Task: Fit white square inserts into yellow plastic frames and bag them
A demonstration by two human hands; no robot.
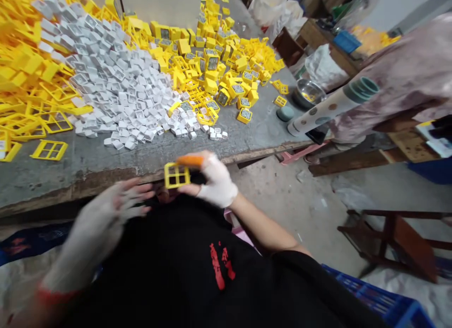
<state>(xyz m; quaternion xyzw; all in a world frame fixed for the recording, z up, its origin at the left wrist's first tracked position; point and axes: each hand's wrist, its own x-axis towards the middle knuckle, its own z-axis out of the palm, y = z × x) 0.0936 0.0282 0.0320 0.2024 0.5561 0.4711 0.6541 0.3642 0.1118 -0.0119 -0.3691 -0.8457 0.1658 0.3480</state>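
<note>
Head view: yellow four-pane window frame (177,174), mid-picture, pinched at one side by the right hand (217,181), presumably to leave its openings uncovered. Left hand (111,210), lower left: fingers spread, grasping nothing visible; blurred. White plastic pieces (120,78), upper left: heaped, apparently for reach; lower layers hidden. Yellow frames (21,88), alongside: cut off by picture edge.

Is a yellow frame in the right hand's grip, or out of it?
In: the right hand pinches a yellow frame between thumb and orange-covered finger.

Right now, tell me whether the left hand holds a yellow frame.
No, the right hand grips the yellow frame, while the left hand is apart from it.
</note>
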